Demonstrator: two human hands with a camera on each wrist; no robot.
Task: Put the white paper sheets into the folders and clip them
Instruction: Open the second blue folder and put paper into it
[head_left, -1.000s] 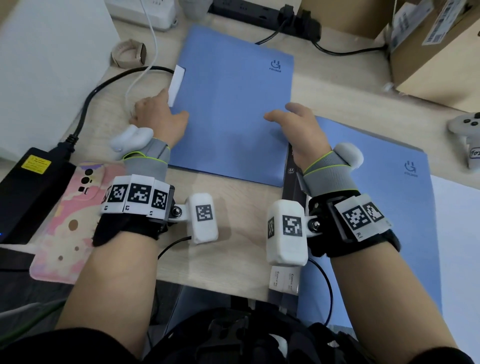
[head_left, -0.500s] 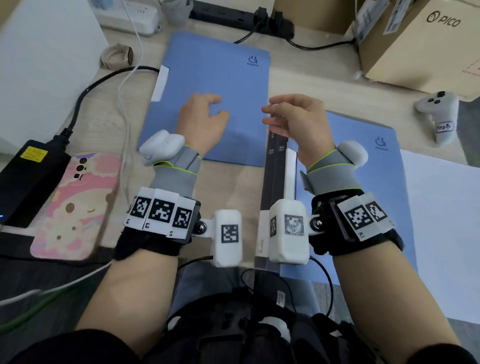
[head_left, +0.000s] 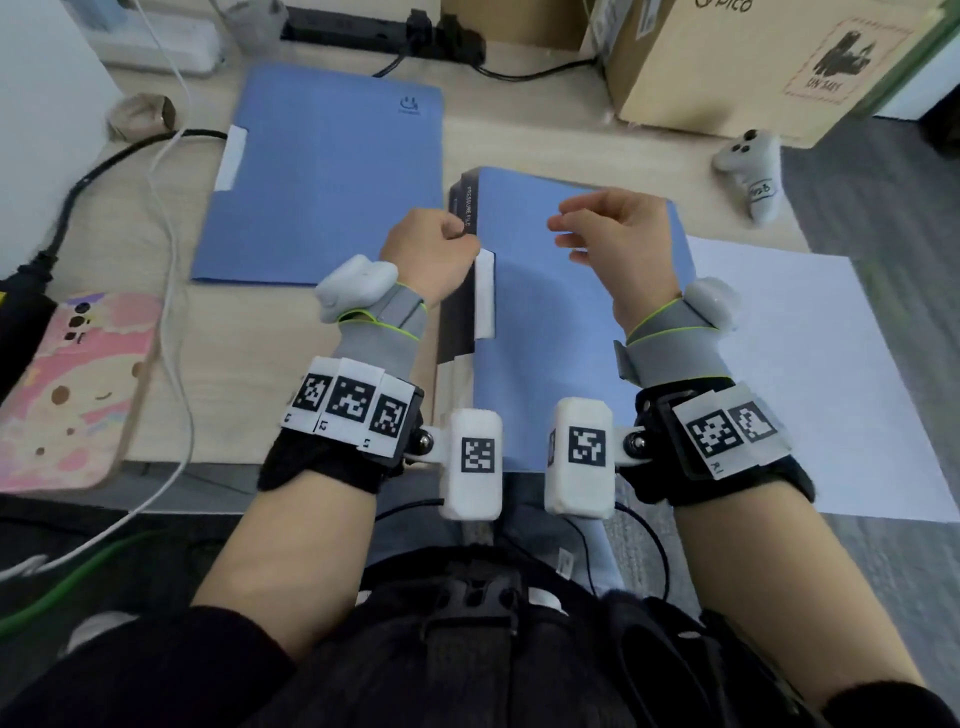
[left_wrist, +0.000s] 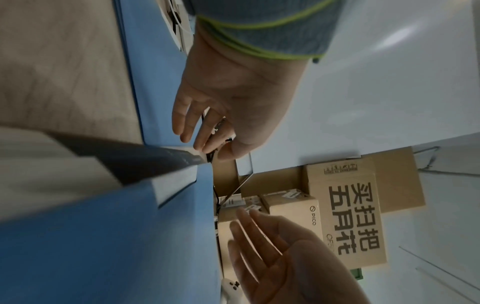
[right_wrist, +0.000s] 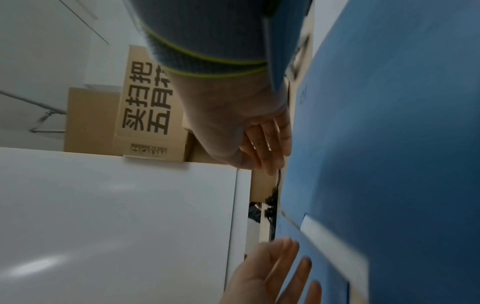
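Observation:
Two blue folders lie on the desk. The far folder (head_left: 332, 176) lies shut at the back left. The near folder (head_left: 561, 322) has a dark spine (head_left: 463, 208) and a white label strip. My left hand (head_left: 460, 234) is at that spine, and in the left wrist view its fingertips (left_wrist: 198, 147) touch the spine's end with the thumb apart. My right hand (head_left: 566, 239) hovers over the near folder's cover, fingers loosely bent, holding nothing. A white paper sheet (head_left: 810, 374) lies flat to the right of the near folder, partly under it.
A pink-cased phone (head_left: 72, 384) and a black power adapter (head_left: 21, 317) sit at the left with cables trailing across. At the back are power strips, a tape roll (head_left: 140, 114) and a cardboard box (head_left: 753, 62). A white controller (head_left: 748, 171) lies at the right.
My left hand left the far folder and came right to the near folder's spine. My right hand shifted right over the near folder's cover. The head view swung right.

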